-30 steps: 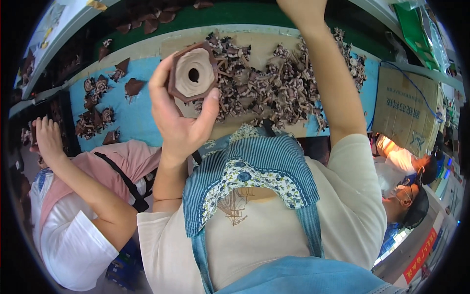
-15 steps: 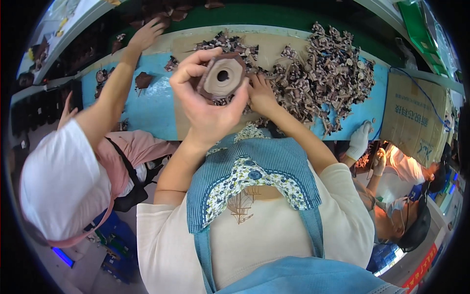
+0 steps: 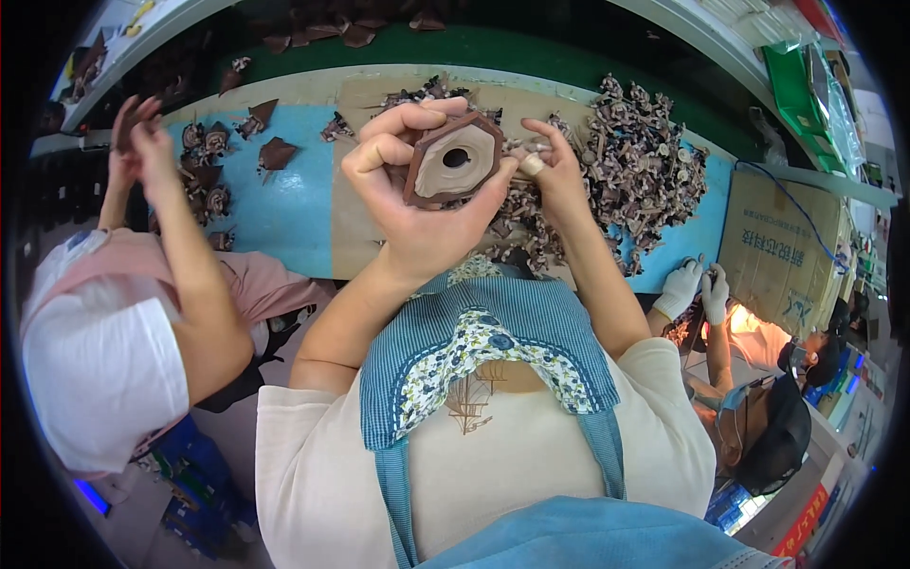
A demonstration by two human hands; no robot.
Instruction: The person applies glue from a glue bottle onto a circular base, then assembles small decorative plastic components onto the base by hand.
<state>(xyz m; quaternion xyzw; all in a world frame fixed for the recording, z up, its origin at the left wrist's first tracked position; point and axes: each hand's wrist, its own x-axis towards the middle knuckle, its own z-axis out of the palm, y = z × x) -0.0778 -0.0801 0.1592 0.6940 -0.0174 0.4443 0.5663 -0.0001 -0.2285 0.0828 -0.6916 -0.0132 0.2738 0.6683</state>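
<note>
My left hand (image 3: 403, 213) grips a brown hexagonal piece (image 3: 433, 173), its pale hollow face with a round dark hole turned toward me. Thumb and fingers press on its sides. Close to the piece's right side is my right hand (image 3: 565, 190), raised, with its thumb and fingers pinched around a small pale part (image 3: 531, 161) whose kind I cannot make out. Under and behind both hands lies a heap of small brown, black and white figure-like parts (image 3: 640, 156) on the table.
Brown pieces (image 3: 277, 154) lie on the table's blue left side (image 3: 294, 223). A co-worker's hands (image 3: 142, 137) are raised at the left. At the right, another person's gloved hands (image 3: 681, 289) work beside a cardboard box (image 3: 782, 247). A dark green strip (image 3: 493, 52) runs behind the table.
My right hand has risen from the heap with a small part in its fingers. My left hand and the hexagonal piece have shifted slightly right. The left co-worker's arm has drawn back.
</note>
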